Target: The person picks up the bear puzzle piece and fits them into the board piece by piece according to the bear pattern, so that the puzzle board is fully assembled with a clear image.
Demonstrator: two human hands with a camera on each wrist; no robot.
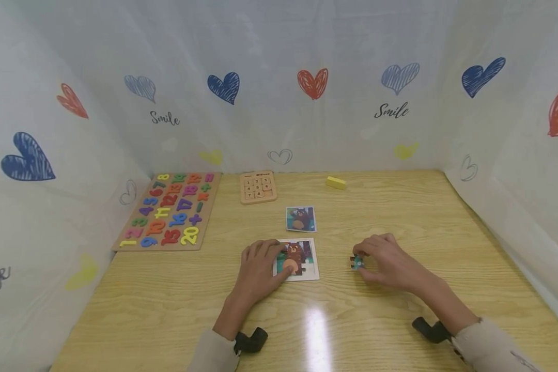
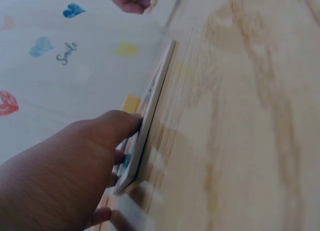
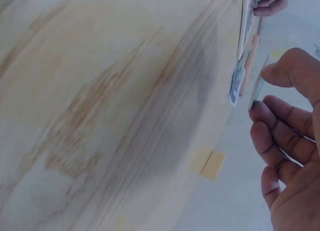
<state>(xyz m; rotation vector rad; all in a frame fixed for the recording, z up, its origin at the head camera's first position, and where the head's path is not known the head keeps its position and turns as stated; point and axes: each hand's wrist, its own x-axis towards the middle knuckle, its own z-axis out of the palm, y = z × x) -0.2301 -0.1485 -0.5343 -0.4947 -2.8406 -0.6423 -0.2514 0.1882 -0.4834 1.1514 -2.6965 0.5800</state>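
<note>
In the head view my left hand (image 1: 259,268) rests at the left side of a jigsaw puzzle (image 1: 309,273), its thumb and fingers touching the bear picture. The lower right of the puzzle shows bare white board. Seen edge-on in the left wrist view, the puzzle board (image 2: 150,116) lies flat under my left thumb. Off to the right, my right hand (image 1: 386,261) pinches a small teal and brown puzzle piece (image 1: 357,262) above the table. The right wrist view shows this piece (image 3: 258,86) edge-on between thumb and fingertip, the other fingers loosely bent.
A bear picture card (image 1: 300,219) lies just behind the puzzle. Farther back are a wooden number slide puzzle (image 1: 258,187) and a yellow block (image 1: 336,182). A board of colourful numbers (image 1: 167,212) lies at the left. White curtains with hearts (image 1: 269,119) enclose the table.
</note>
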